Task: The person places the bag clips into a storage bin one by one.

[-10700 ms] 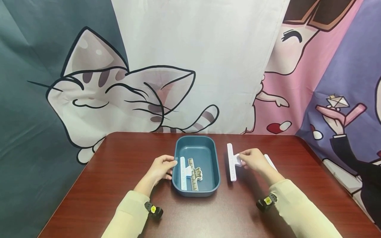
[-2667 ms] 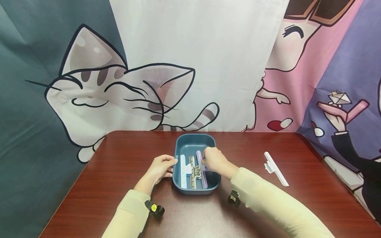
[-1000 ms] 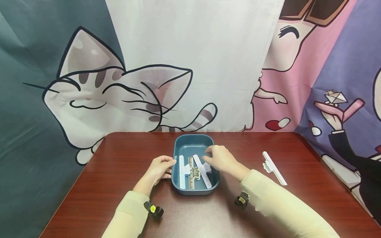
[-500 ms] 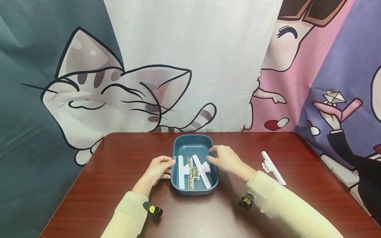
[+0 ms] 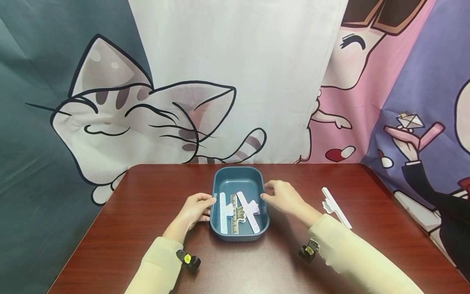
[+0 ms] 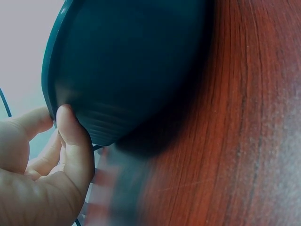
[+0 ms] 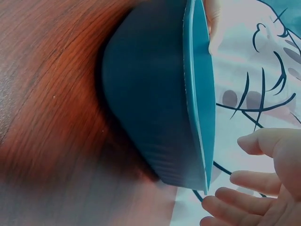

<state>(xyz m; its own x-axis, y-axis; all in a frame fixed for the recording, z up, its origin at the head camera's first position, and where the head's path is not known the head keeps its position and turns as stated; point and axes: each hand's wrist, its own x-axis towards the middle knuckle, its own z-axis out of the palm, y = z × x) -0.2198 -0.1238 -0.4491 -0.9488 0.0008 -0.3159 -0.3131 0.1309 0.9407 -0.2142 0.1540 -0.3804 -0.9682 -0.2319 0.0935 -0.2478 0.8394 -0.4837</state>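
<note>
A dark blue rectangular container (image 5: 240,237) stands on the table. My left hand (image 5: 197,208) pinches its left rim between thumb and fingers, as the left wrist view shows close up. Inside lie three ruler-like bar clips: a pale blue one (image 5: 223,220) on the left, a piano-key patterned one (image 5: 235,225) with a gold-brown grip, and a pale lilac one (image 5: 252,219), slanted. My right hand (image 5: 285,198) hovers by the right rim with nothing in it. In the right wrist view its fingers (image 7: 251,181) are spread apart, close to the rim.
A white bar clip (image 5: 341,214) lies slanted on the reddish-brown table (image 5: 176,175), to the right of my right hand. A cartoon-printed cloth (image 5: 286,81) hangs behind the table's far edge. Each wrist wears a small black camera.
My right hand brought the lilac clip from the table into the container, let go of it, and has drawn back rightward to the rim. My left hand stays on the left rim.
</note>
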